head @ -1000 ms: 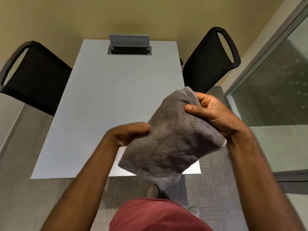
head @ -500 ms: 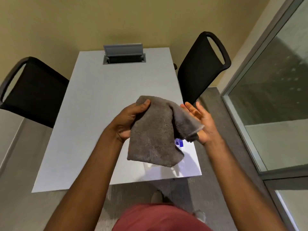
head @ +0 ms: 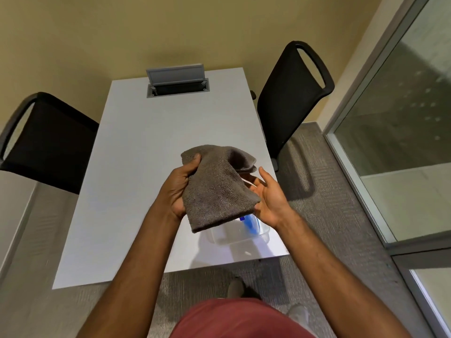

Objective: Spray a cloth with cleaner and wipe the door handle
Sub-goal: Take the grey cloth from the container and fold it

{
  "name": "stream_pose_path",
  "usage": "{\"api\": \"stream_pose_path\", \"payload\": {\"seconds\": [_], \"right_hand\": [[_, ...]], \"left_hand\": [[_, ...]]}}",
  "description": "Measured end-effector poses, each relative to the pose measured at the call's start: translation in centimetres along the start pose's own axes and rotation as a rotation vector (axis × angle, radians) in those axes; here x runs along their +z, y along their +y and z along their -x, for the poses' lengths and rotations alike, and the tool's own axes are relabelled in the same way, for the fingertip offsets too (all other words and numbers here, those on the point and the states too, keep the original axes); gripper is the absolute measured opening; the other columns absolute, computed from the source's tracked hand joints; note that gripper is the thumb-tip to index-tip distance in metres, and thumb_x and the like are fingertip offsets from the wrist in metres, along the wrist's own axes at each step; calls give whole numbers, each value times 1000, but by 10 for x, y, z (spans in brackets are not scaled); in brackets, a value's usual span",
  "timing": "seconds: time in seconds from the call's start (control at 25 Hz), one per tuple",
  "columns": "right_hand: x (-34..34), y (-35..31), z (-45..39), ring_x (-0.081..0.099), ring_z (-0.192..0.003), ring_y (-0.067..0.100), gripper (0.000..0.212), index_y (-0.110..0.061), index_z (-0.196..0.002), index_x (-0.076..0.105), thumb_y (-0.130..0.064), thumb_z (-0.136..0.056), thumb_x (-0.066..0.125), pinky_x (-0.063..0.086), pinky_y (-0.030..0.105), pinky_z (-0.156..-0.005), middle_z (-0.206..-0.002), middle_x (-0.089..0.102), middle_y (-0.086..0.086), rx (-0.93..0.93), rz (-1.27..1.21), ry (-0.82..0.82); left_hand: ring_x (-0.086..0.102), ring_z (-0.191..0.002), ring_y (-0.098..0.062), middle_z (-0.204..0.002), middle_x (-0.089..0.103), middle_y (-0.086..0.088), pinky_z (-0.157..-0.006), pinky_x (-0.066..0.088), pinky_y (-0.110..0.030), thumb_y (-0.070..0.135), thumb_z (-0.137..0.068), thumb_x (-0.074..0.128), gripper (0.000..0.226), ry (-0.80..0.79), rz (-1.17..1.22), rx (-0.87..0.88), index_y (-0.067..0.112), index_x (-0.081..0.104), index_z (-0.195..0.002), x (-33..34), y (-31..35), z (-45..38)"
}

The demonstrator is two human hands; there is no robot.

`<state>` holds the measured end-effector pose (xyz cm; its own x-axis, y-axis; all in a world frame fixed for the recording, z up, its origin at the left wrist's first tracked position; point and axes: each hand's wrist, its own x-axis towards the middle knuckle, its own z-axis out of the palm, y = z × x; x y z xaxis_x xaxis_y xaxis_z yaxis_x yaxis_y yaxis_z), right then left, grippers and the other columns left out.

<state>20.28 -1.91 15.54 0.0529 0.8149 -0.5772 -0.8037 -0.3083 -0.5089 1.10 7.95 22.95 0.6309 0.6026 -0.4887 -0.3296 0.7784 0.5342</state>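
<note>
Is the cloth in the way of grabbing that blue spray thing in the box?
Yes. The cloth, held by the left hand, hangs right over the clear box on the table, covering most of the blue spray bottle. The open right hand is beside the cloth, above the box.

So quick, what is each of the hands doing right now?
Left hand: grips the folded grey terry cloth, thumb on top.
Right hand: open, fingers spread, palm against the cloth's right edge, not gripping it.
</note>
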Motion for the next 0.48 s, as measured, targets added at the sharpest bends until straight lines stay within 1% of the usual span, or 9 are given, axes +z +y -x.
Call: {"api": "stream_pose_path", "payload": {"seconds": [0.04,0.12,0.16,0.2,0.28,0.36,0.4,0.44,0.48], "right_hand": [[-1,1,1,65,-118,33,66,-9,-143,57,-60,-103,46,41,48,-112,-142,63,19,10,19,-14],[-1,5,2,66,-115,32,72,-8,-138,64,-67,-98,51,39,48,-113,-134,67,17,47,49,-100],[0,7,2,68,-114,32,76,-7,-137,65,-69,-95,54,39,49,-115,-131,69,16,50,63,-137],[1,8,1,70,-114,31,75,-8,-136,66,-69,-94,57,43,50,-114,-128,71,15,36,69,-156],[0,11,-1,72,-113,29,58,-14,-128,73,-61,-97,59,52,50,-106,-126,74,11,-39,59,-134],[-2,12,0,74,-111,25,42,-18,-119,79,-51,-99,62,58,48,-98,-125,76,8,-96,62,-95],[-4,11,1,75,-109,25,39,-16,-119,79,-46,-98,66,59,45,-95,-125,76,9,-99,52,-99],[-7,10,1,75,-110,27,40,-13,-124,77,-41,-96,70,58,45,-95,-126,75,12,-87,29,-106],[-10,10,1,74,-111,29,47,-10,-131,72,-38,-93,73,57,45,-96,-128,73,17,-70,11,-113]], "left_hand": [[81,-79,-25,-91,81,-14,-66,67,-41,24,-91,62,31,-2,-12,-4,2,84,-88,-1,-1,0],[82,-83,-26,-95,82,-13,-69,68,-41,25,-92,62,32,-15,-20,-17,3,85,-91,-2,-4,0],[82,-84,-26,-96,82,-13,-70,68,-41,25,-92,61,33,-27,-21,-26,3,85,-92,-3,-6,-1],[82,-85,-25,-96,82,-13,-71,68,-40,25,-93,60,33,-36,-26,-31,4,85,-93,-4,-8,-2],[81,-85,-25,-96,82,-13,-71,67,-40,25,-93,60,33,-35,-44,-36,5,85,-94,-6,-12,-4],[81,-84,-25,-95,82,-13,-71,67,-40,25,-93,60,31,-25,-73,-43,6,85,-94,-10,-15,-7],[81,-84,-25,-95,82,-13,-71,67,-39,24,-92,61,30,-16,-87,-49,6,85,-94,-13,-16,-8],[81,-85,-25,-96,81,-14,-73,68,-40,24,-92,62,30,-4,-98,-57,5,85,-96,-17,-17,-10],[81,-86,-26,-98,81,-15,-76,68,-41,24,-92,63,29,4,-106,-68,4,84,-99,-20,-19,-11]]}}
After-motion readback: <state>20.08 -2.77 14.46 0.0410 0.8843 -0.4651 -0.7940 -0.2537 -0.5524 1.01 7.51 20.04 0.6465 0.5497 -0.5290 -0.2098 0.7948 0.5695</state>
